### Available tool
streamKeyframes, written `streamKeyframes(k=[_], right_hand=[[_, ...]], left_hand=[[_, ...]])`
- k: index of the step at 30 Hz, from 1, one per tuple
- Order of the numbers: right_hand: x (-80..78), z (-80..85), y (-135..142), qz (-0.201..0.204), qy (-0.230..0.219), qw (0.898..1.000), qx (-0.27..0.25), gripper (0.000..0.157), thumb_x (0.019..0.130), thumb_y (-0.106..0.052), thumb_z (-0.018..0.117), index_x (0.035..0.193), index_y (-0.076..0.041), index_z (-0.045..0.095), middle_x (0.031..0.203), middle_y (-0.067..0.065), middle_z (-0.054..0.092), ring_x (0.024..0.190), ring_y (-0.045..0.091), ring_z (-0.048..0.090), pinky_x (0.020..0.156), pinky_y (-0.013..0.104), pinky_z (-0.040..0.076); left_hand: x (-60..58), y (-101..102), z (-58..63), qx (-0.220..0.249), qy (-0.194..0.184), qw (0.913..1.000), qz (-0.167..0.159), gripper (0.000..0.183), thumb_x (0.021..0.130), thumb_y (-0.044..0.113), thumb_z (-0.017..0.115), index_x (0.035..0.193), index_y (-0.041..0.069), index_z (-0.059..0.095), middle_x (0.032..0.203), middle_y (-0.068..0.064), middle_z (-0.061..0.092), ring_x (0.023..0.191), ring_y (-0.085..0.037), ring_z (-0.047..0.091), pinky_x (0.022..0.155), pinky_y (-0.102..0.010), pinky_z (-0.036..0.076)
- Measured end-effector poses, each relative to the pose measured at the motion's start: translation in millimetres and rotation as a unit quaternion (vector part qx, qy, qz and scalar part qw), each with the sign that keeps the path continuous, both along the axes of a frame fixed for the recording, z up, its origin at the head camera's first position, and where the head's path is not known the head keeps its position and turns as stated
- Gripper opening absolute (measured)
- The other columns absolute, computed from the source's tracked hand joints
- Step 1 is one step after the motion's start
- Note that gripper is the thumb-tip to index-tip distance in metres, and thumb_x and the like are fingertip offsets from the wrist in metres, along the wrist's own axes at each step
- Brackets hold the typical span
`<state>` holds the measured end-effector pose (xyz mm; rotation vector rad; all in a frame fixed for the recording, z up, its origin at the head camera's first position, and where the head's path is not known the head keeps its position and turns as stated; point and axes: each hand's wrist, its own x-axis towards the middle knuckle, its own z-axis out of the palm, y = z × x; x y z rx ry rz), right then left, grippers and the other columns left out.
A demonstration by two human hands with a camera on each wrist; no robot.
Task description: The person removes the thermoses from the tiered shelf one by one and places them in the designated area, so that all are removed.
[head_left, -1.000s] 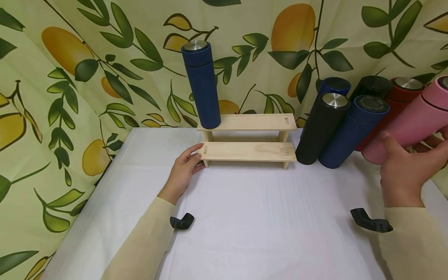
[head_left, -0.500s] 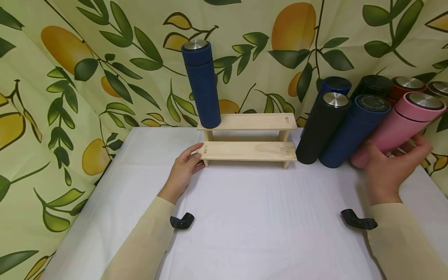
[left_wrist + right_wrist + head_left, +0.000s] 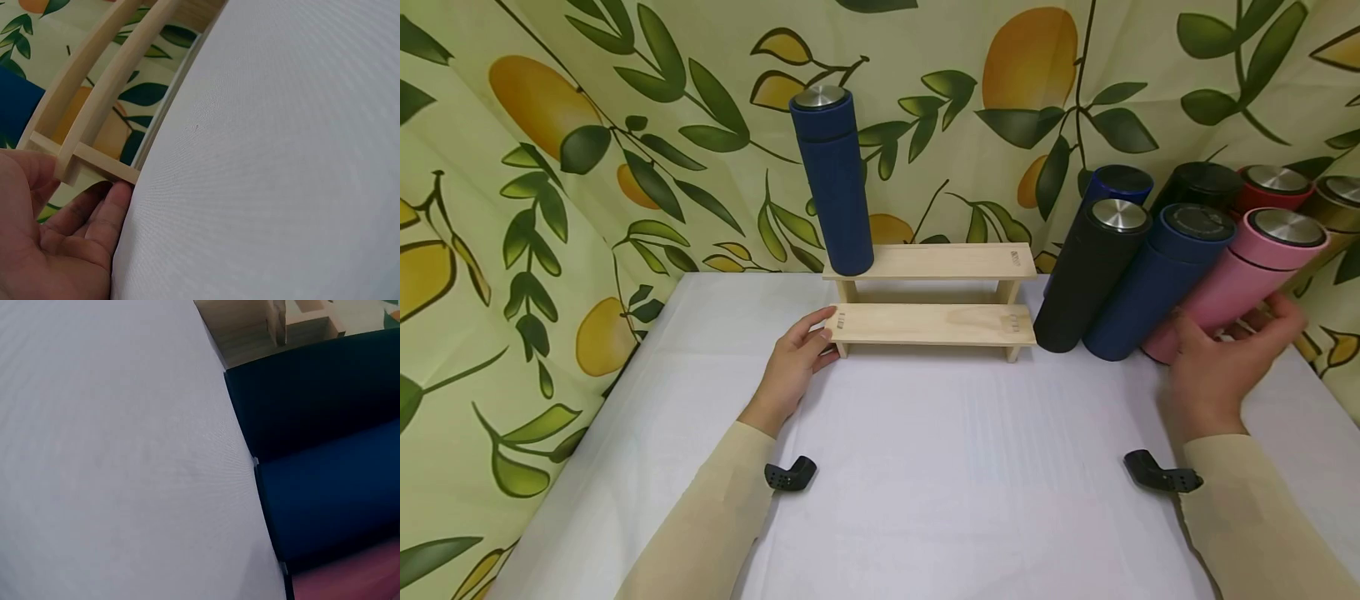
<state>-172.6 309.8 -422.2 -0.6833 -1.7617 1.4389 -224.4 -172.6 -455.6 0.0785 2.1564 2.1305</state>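
Observation:
My right hand (image 3: 1221, 379) grips the lower part of a pink thermos bottle (image 3: 1243, 262) with a steel-topped lid, which stands on the table at the right end of the front row, beside a blue thermos (image 3: 1150, 292). Only a strip of the pink bottle (image 3: 350, 575) shows in the right wrist view, where the hand is out of sight. My left hand (image 3: 788, 367) holds the left end of a two-step wooden rack (image 3: 932, 323). Its thumb lies at the lower step and its fingers by the leg (image 3: 103, 164). A dark blue thermos (image 3: 835, 192) stands upright on the upper step's left end.
A black thermos (image 3: 1086, 283) stands close to the rack's right end. Behind the front row are a blue-topped bottle (image 3: 1120, 182), a dark one (image 3: 1202, 183), a red one (image 3: 1273, 187) and a gold one (image 3: 1333, 208). A patterned curtain (image 3: 700, 208) backs the white-covered table (image 3: 962, 467).
My right hand has brought the pink thermos leftward, from tilted at the right edge to beside the blue one. The gold bottle behind has come into view. My left hand stays on the rack.

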Motion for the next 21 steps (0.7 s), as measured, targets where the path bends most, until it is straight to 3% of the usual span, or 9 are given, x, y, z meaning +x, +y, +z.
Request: streamKeyframes(k=[13, 21], right_hand=[[-0.8, -4.3, 7, 0.016, 0.000, 1.000, 0.010, 0.080, 0.100, -0.007, 0.076, 0.160, -0.033, 0.029, 0.154, -0.006, 0.040, 0.138, 0.006, 0.039, 0.109, 0.023, 0.035], [9.0, 10.0, 2, -0.004, 0.048, 0.997, 0.065, 0.069, 0.105, -0.020, 0.074, 0.158, -0.024, 0.030, 0.153, -0.004, 0.041, 0.135, 0.009, 0.042, 0.108, 0.024, 0.037]], left_hand=[[-0.7, -1, -2.0, -0.001, -0.001, 1.0000, 0.000, 0.044, 0.116, 0.011, 0.053, 0.160, 0.014, 0.056, 0.153, -0.020, 0.055, 0.133, -0.034, 0.061, 0.105, -0.038, 0.056], [-0.8, 0, -2.6, 0.001, 0.003, 1.0000, -0.003, 0.045, 0.116, 0.011, 0.053, 0.161, 0.013, 0.055, 0.152, -0.020, 0.056, 0.132, -0.034, 0.062, 0.105, -0.038, 0.056]])
